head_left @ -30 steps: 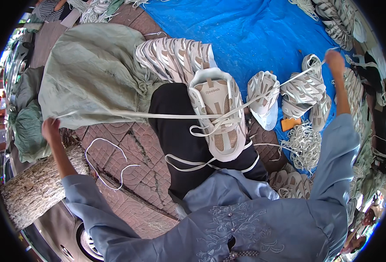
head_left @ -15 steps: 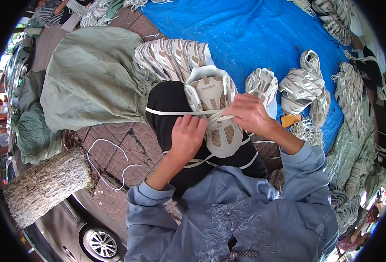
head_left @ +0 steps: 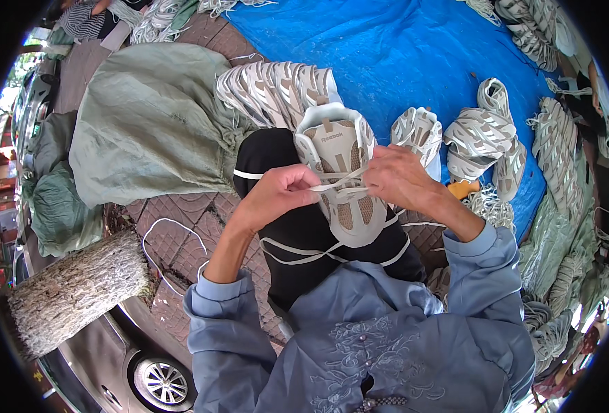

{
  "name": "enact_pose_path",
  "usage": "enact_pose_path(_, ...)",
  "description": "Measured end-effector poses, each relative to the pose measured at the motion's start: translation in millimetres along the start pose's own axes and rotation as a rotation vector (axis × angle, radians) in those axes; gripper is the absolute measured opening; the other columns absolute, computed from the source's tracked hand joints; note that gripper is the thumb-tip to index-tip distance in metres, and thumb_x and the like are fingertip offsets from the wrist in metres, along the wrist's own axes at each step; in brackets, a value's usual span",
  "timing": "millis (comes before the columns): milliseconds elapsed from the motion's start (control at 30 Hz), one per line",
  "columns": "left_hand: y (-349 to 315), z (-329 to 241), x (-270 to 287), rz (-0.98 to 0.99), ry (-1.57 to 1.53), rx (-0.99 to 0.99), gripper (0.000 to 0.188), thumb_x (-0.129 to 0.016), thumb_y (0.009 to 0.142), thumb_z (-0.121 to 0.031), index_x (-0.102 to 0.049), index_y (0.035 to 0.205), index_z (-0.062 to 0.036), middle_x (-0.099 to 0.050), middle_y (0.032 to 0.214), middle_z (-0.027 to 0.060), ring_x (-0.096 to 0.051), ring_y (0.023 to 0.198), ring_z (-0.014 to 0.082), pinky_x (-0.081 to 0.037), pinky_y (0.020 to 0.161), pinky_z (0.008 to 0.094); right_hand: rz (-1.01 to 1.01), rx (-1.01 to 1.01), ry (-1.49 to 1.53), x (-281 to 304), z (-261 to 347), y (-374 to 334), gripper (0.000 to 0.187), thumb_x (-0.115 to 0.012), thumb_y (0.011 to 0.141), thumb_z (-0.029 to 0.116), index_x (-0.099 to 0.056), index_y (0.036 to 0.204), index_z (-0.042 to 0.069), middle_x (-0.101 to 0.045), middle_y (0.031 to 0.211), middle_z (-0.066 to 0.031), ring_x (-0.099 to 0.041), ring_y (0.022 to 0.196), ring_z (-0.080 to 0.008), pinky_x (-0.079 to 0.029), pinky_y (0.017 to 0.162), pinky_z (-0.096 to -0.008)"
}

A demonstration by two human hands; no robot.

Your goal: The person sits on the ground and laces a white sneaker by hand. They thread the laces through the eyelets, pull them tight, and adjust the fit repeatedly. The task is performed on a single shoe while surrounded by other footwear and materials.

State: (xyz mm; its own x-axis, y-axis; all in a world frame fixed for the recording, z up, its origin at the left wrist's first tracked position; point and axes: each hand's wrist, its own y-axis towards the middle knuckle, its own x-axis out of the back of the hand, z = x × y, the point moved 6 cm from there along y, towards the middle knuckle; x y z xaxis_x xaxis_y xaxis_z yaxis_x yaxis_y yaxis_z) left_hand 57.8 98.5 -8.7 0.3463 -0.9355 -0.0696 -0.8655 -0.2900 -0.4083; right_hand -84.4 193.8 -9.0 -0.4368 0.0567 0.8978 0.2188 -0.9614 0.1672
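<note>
A beige and white shoe upper (head_left: pixel 343 220), without a sole that I can see, lies over my dark-trousered lap. Off-white shoelace (head_left: pixel 332 184) crosses its front and runs between my hands. At the left edge of the upper, my left hand (head_left: pixel 280 196) pinches the lace between thumb and fingers. On the right side my right hand (head_left: pixel 399 177) is closed on more of the lace, close against the upper; its fingertips are partly hidden. Loose lace lengths drape over my thighs.
A stacked row of uppers (head_left: pixel 277 89) lies beyond my knee, beside a grey-green sack (head_left: pixel 146 124). More uppers (head_left: pixel 480 134) and an orange-yellow object (head_left: pixel 463 188) lie on the right by a blue tarp (head_left: pixel 387 48). A tree trunk (head_left: pixel 77 296) and a parked car (head_left: pixel 160 382) are at left.
My left hand has turned and now pinches the lace at the upper's left edge. The lace earlier stretched leftward across my knee has slackened. My right hand stays near the same spot.
</note>
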Motion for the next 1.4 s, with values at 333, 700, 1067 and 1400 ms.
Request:
enact_pose_path(333, 7.2, -20.2, -28.7, -0.362, 1.512, -0.550, 0.039, -0.058, 0.063, -0.003, -0.055, 0.102, -0.0070, -0.048, 0.065, 0.0028, -0.049, 0.066, 0.0194, -0.041, 0.064, 0.0327, 0.006, -0.064, 0.493, -0.9, -11.8, -5.2, 0.016, -0.067, 0.054, 0.012, -0.052, 0.055, 0.006, -0.051, 0.065, 0.0001, -0.047, 0.072, -0.0180, -0.040, 0.061, -0.0300)
enact_pose_path(700, -20.0, -30.3, 20.2, -0.179, 1.162, -0.553, 0.027, -0.055, 0.068, 0.002, -0.059, 0.093, -0.0051, -0.057, 0.068, 0.0088, -0.055, 0.065, 0.0232, -0.045, 0.061, 0.0330, -0.123, -0.008, 0.486, 2.4, -14.5, 0.4, 0.013, -0.066, 0.054, 0.007, -0.053, 0.056, 0.007, -0.051, 0.070, -0.0003, -0.047, 0.076, -0.0182, -0.041, 0.064, -0.0286)
enact_pose_path(1067, -84.4, 22.6, 186.6, -0.601, 1.250, 0.068, 0.023, -0.052, 0.071, 0.000, -0.062, 0.089, -0.0109, -0.062, 0.080, 0.0142, -0.060, 0.071, 0.0330, -0.048, 0.061, 0.0382, -0.241, -0.081, 0.475, 0.8, -20.3, 7.6, 0.026, -0.066, 0.052, 0.000, -0.060, 0.076, 0.008, -0.056, 0.080, -0.0024, -0.051, 0.080, -0.0204, -0.045, 0.066, -0.0307)
enact_pose_path(1400, -116.5, -19.5, 338.1, -1.122, 0.951, 0.402, 0.024, -0.047, 0.079, -0.012, -0.060, 0.097, -0.0026, -0.057, 0.054, 0.0127, -0.058, 0.042, 0.0204, -0.046, 0.045, 0.0308, -0.127, 0.192, 0.034, -4.3, 10.6, 27.7, 0.018, -0.058, 0.057, 0.003, -0.061, 0.074, 0.010, -0.054, 0.068, -0.0002, -0.052, 0.073, -0.0178, -0.044, 0.062, -0.0303)
